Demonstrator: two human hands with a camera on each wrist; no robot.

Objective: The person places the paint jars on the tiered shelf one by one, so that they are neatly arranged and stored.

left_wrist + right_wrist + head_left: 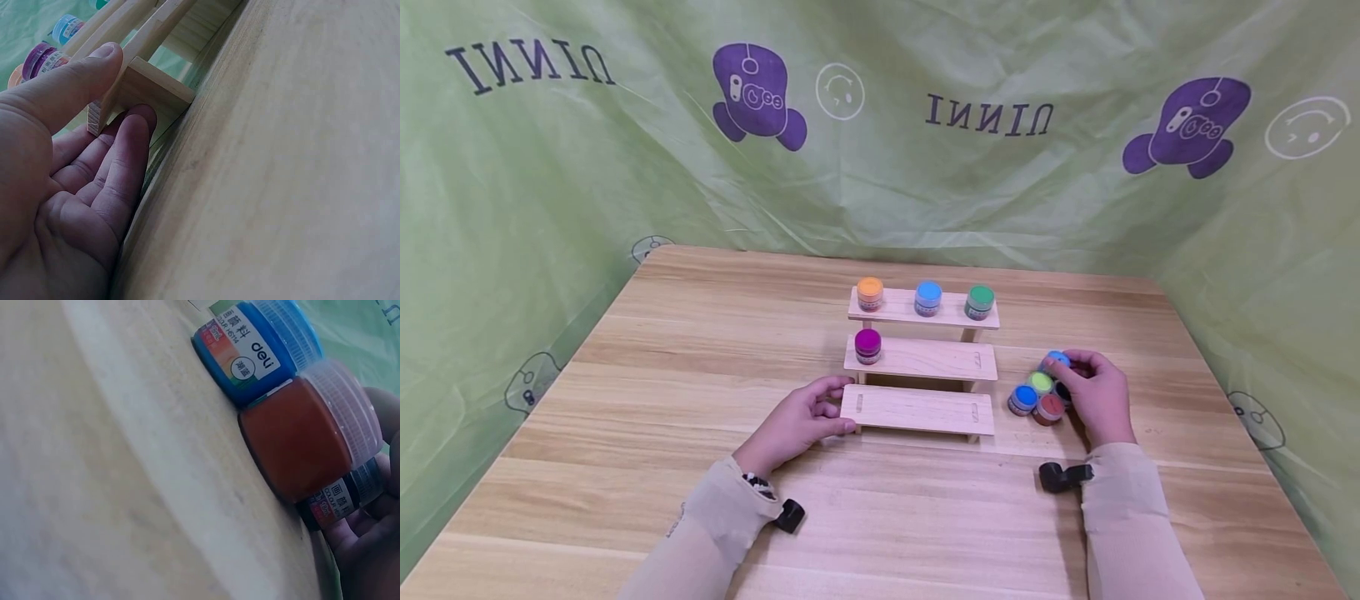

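A three-tier wooden stand (917, 408) stands mid-table. My left hand (801, 421) grips the left end of its lowest tier; in the left wrist view the thumb (103, 59) lies over the board's edge and the other fingers are beneath. Beside the stand, my right hand (1097, 396) pinches a blue-lidded paint jar (1057, 358) at the back of a cluster. Close by it are a yellow-green jar (1041, 382), a dark jar (337, 503) partly hidden by the hand, a red-brown jar (297, 440) and another blue jar (250, 353).
Orange (870, 294), light blue (928, 298) and green (980, 302) jars stand on the top tier. A purple jar (868, 346) is at the left of the middle tier. Green printed cloth (880, 192) hangs around the wooden table (700, 333).
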